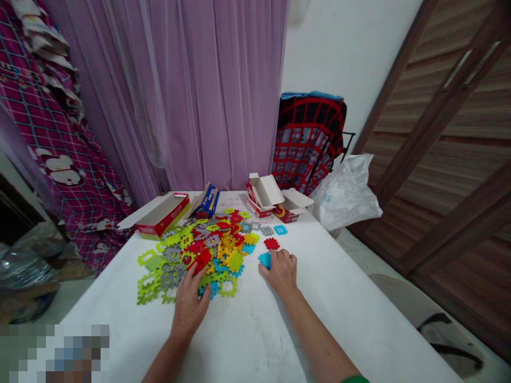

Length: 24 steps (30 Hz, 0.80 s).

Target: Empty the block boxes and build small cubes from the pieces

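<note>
A heap of flat, notched plastic pieces (227,242) in green, red, grey, yellow and blue lies on the white table (247,340). My left hand (191,298) rests at the heap's near edge, fingers spread, fingertips by a red piece (203,259). To the right of the heap, my right hand (282,269) has its fingers closed on a blue piece (264,259), which is partly hidden by the hand. Just beyond that hand lies a red round piece (272,243), with a grey piece (267,231) and a second blue piece (280,230) farther back.
Open boxes stand along the back: a red and green one (163,218), a blue one (209,199) and red ones (259,202) at right. A white plastic bag (345,194) sits past the right edge. Purple curtains (223,96) hang behind.
</note>
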Available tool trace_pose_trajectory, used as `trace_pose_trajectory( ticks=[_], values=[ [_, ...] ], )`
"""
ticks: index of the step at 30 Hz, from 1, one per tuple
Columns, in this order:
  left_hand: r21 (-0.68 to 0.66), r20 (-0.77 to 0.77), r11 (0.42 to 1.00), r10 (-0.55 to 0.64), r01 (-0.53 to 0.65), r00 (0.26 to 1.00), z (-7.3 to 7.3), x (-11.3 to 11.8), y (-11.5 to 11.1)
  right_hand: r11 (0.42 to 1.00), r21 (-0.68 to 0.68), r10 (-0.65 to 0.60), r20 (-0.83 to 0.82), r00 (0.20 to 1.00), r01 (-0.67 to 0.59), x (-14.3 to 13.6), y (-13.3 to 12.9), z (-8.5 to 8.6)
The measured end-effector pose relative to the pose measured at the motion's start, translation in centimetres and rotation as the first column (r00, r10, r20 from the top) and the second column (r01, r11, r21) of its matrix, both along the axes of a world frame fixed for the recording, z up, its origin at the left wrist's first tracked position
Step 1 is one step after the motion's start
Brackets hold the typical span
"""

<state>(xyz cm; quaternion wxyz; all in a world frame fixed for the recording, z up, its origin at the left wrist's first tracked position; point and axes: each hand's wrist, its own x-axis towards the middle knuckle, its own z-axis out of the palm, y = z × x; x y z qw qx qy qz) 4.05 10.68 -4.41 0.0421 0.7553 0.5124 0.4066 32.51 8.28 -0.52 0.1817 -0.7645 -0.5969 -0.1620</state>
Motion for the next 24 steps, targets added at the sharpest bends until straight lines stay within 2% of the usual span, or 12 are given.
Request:
trace_pose_trajectory(
  ticks=[12,18,24],
  values=[
    [-0.027,-0.008,1.000,0.001,-0.001,1.000,0.1,-0.2,0.1,0.989,-0.105,-0.121,-0.153,0.981,0.106,-2.5,0.6,1.3],
    [0.004,-0.015,1.000,-0.014,0.014,1.000,0.0,-0.2,0.2,0.991,-0.092,-0.115,-0.205,0.972,0.098,-4.1,0.9,0.9],
    [0.004,0.000,1.000,-0.011,0.011,1.000,0.1,-0.2,0.2,0.998,-0.051,-0.046,-0.214,0.976,0.036,-2.8,0.1,1.0]
  ],
)
